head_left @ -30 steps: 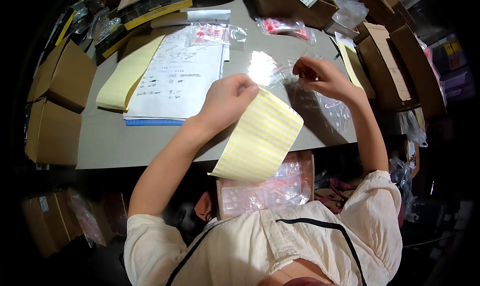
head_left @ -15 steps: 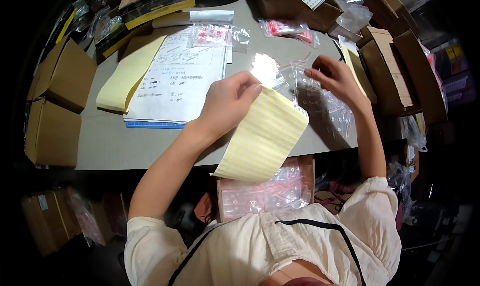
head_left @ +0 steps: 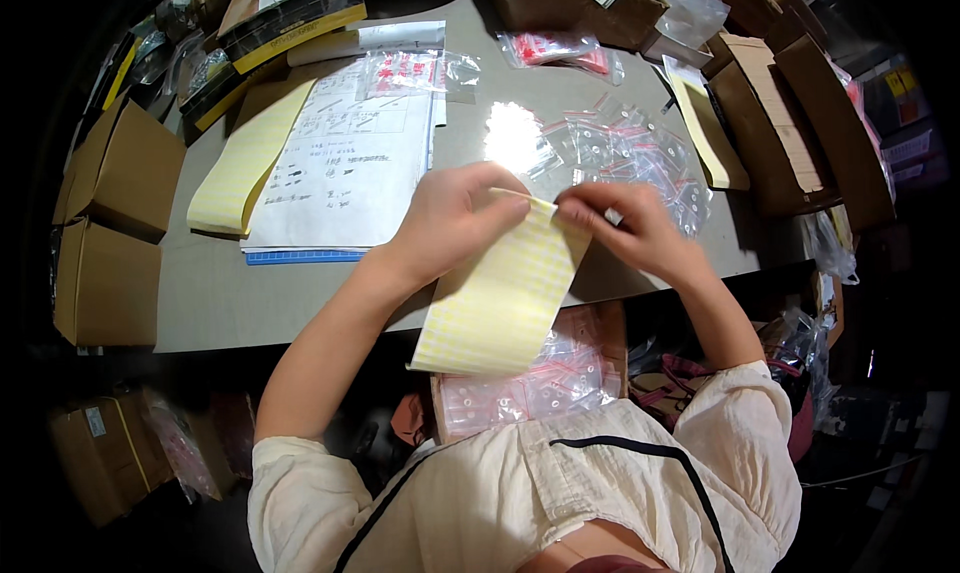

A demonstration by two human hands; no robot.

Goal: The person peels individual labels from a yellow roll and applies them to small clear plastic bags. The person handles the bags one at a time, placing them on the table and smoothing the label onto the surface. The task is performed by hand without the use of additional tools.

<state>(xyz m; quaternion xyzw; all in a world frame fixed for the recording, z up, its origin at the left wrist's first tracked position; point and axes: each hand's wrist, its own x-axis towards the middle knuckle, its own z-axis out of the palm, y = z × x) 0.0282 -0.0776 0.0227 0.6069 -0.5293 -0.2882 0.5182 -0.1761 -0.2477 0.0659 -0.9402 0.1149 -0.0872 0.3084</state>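
Observation:
My left hand holds the top edge of a yellow sheet of small stickers, which hangs down over the front edge of the grey table. My right hand pinches at the sheet's upper right corner, fingertips almost meeting the left thumb. Whether a sticker is between the right fingers is too small to tell. Behind both hands lies a spread of small clear zip bags with red strips.
A printed paper form on a blue board and another yellow sheet lie to the left. Brown cardboard boxes flank the table on both sides. An open box of filled clear bags sits on my lap.
My right hand has left the clear bags and come left and down to the corner of the yellow sheet. The left hand has kept holding the sheet.

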